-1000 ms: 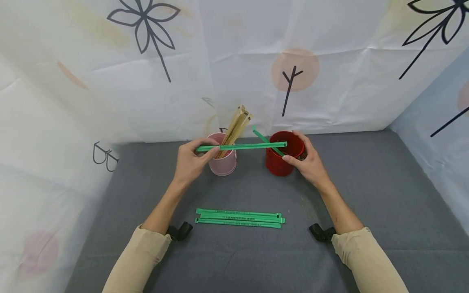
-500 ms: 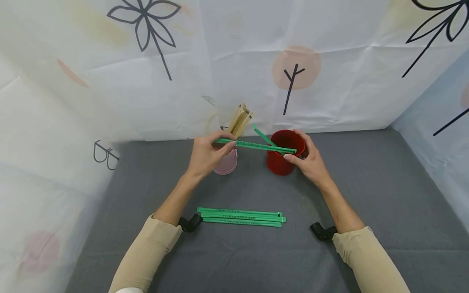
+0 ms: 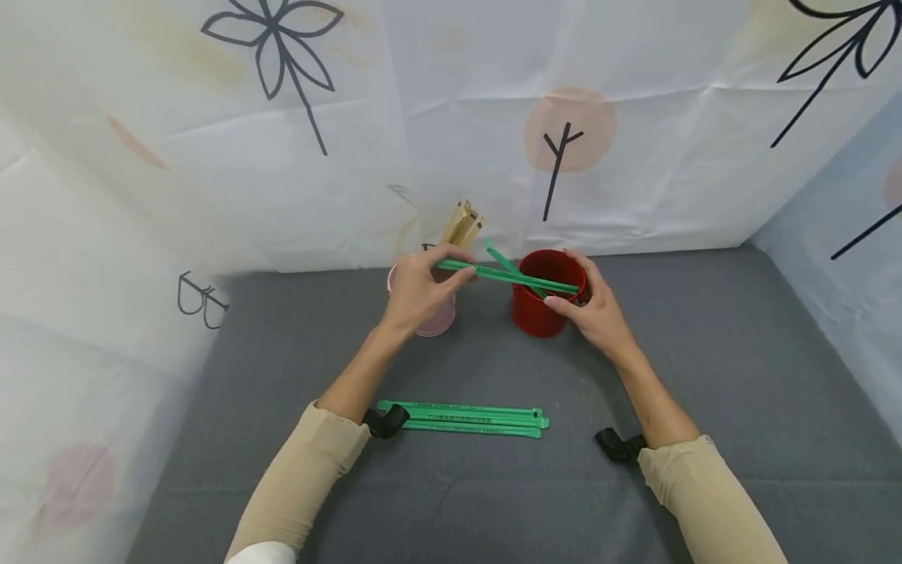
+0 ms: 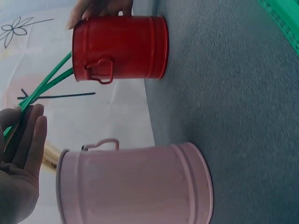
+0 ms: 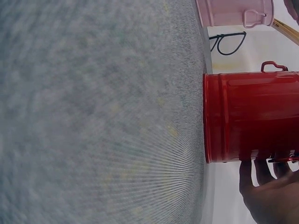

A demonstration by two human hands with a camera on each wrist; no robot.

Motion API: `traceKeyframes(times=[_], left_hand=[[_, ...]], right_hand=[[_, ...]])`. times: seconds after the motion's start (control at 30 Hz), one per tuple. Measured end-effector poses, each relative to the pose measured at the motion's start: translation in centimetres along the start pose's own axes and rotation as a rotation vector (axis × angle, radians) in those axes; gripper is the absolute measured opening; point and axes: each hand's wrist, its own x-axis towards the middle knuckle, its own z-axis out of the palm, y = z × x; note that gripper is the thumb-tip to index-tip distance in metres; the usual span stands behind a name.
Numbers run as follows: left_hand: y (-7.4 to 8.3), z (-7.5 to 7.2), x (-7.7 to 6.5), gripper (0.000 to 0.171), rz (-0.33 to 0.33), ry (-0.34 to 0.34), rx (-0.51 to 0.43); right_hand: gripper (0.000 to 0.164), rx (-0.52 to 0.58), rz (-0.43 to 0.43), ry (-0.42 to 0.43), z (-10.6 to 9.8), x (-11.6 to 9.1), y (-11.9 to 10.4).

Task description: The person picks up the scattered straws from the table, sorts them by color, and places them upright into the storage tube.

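Between thumb and fingers, my left hand (image 3: 426, 290) pinches a green wrapped straw (image 3: 510, 274), held slantwise with its far end over the mouth of a red metal bucket (image 3: 537, 319). Another green straw (image 3: 499, 257) leans in that bucket, its upper end sticking out to the left. My right hand (image 3: 593, 312) grips the bucket from the right, thumb at the near rim; its fingers (image 5: 261, 172) lie along the side in the right wrist view. The bucket stands upright on the grey cloth. Behind my left hand is a pink bucket (image 3: 438, 319), partly hidden, with tan wrapped straws (image 3: 461, 225) standing in it.
Several green wrapped straws (image 3: 468, 419) lie side by side on the grey tabletop (image 3: 507, 501), nearer to me, their left ends partly covered by the left wrist camera (image 3: 386, 423). A white patterned curtain (image 3: 451, 141) hangs right behind the buckets.
My left hand has moved right with the pinched straw, bringing its end over the red bucket's mouth and tilting it down to the right. My right hand stays on the red bucket.
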Motion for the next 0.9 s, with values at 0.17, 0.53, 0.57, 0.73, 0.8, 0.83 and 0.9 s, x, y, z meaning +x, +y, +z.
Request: traceKeyframes(times=[0.17, 0.53, 0.57, 0.73, 0.8, 0.83, 0.9], left_hand=[[-0.4, 0.7, 0.5, 0.015, 0.019, 0.032, -0.006], [0.1, 2.9, 2.0, 0.026, -0.026, 0.081, -0.151], [0.2, 3.2, 2.1, 0.027, -0.039, 0.084, -0.154], [-0.1, 4.2, 2.5, 0.024, -0.096, 0.092, -0.12], [-0.2, 4.4, 2.6, 0.029, -0.11, 0.09, -0.089], [-0.3, 4.5, 2.6, 0.034, -0.118, 0.089, -0.073], [-0.4, 4.5, 2.4, 0.044, -0.14, 0.081, -0.05]], right_hand=[[0.078, 0.029, -0.003, -0.005, 0.2, 0.2, 0.1], [0.079, 0.028, -0.004, 0.011, 0.0, 0.1, 0.2], [0.079, 0.023, -0.001, 0.01, 0.0, 0.1, 0.2], [0.08, 0.004, 0.006, 0.011, -0.1, 0.0, 0.0], [0.08, -0.003, 0.011, 0.015, -0.1, 0.0, 0.0], [0.08, -0.008, 0.012, 0.013, 0.0, 0.0, 0.0], [0.08, -0.015, 0.017, 0.009, 0.0, 0.0, -0.1]])
